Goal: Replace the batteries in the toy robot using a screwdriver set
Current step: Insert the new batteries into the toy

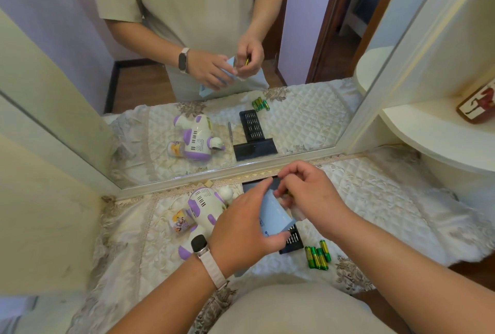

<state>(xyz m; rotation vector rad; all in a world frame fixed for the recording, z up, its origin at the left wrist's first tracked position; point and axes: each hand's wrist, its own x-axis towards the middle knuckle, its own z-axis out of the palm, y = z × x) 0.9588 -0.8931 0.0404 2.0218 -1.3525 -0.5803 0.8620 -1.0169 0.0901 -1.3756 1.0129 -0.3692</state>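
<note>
**Robot lies untouched while a battery box is opened**

Toy robot (206, 205) lies flat on the quilted table (375, 199), left of middle and close to the back edge under the mirror (308, 108), with neither hand on it. It looks like hollow, glossy plastic: probably light and stiff but slippery, with thin arms that could snap. The broad white body is the safer place to hold it, pressed into the soft quilt while the screw is turned.

Above the table's middle, the left hand (241, 229) wraps its fingers and thumb round a pale blue box (273, 215). The right hand (308, 194) is curled at the box's open end and pinches what looks like a battery (288, 192), mostly hidden by the fingers.

Under the hands sits the black screwdriver set (293, 240). Four loose batteries (317, 254) lie just right of it, toward the front edge. A small printed cup (180, 222) touches the robot's left side.
</note>
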